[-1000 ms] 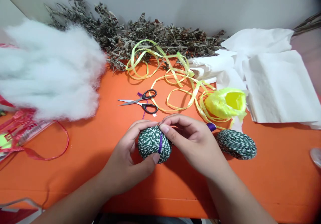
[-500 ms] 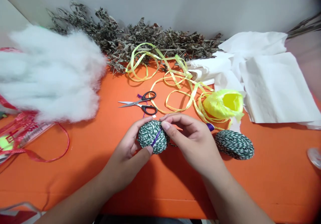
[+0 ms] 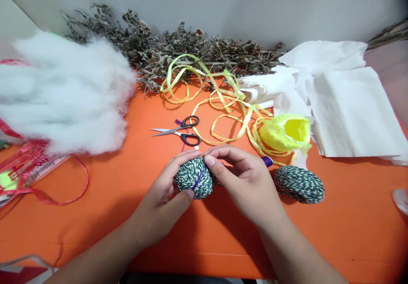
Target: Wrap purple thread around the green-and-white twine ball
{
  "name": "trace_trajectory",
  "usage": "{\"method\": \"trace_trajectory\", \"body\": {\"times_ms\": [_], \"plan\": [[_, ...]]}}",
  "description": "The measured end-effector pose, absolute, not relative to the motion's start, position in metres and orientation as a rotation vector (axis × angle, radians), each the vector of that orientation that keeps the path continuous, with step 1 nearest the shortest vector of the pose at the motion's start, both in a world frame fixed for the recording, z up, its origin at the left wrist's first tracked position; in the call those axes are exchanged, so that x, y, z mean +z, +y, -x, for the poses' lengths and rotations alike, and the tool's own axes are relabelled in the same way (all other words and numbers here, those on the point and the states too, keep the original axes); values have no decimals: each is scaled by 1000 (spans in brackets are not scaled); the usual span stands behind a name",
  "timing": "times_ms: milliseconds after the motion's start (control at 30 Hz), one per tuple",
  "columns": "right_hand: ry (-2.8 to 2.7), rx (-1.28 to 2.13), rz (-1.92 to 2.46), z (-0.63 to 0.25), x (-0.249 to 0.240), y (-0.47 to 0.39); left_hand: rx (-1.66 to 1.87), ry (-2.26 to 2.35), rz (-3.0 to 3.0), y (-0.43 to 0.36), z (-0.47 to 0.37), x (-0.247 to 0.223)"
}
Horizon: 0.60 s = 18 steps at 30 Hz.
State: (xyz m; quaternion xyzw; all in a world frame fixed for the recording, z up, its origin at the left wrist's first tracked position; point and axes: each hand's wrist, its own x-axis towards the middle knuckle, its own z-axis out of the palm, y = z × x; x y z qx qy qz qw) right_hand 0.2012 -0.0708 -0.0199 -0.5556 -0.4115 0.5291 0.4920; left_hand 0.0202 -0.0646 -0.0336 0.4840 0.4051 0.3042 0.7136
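A green-and-white yarn ball [image 3: 188, 175] with a purple strand [image 3: 199, 179] across it is held between both hands. My left hand [image 3: 165, 195] wraps round its left side, the thumb at the strand's lower end. Thumb and fingertips of my right hand [image 3: 244, 178] pinch at the ball's upper right, by the strand's upper end; what exactly they grip there is too small to tell. Just beyond the ball lie open black-handled scissors [image 3: 178, 130] over a purple thread. To the right of my right hand rests a second green-and-white yarn bundle [image 3: 299, 184].
White stuffing [image 3: 66, 97] and red ribbon [image 3: 86, 178] lie on the left of the orange table [image 3: 223, 250]. Dried plants [image 3: 178, 50] line the wall. Yellow ribbon [image 3: 223, 139], a yellow roll [image 3: 280, 133], a purple object [image 3: 267, 161] and white sheets [image 3: 353, 110] are beyond my right hand.
The yarn ball has tipped slightly and sits a little lower in my hands. Both hands keep their hold, and the camera view has shifted very slightly.
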Motion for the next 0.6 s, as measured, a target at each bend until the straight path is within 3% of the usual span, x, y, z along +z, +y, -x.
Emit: {"method": "trace_trajectory", "body": {"times_ms": [600], "plan": [[-1010,1286,1319,-201,-18,-72,695,872,-1146,-63,-21,-31]]}}
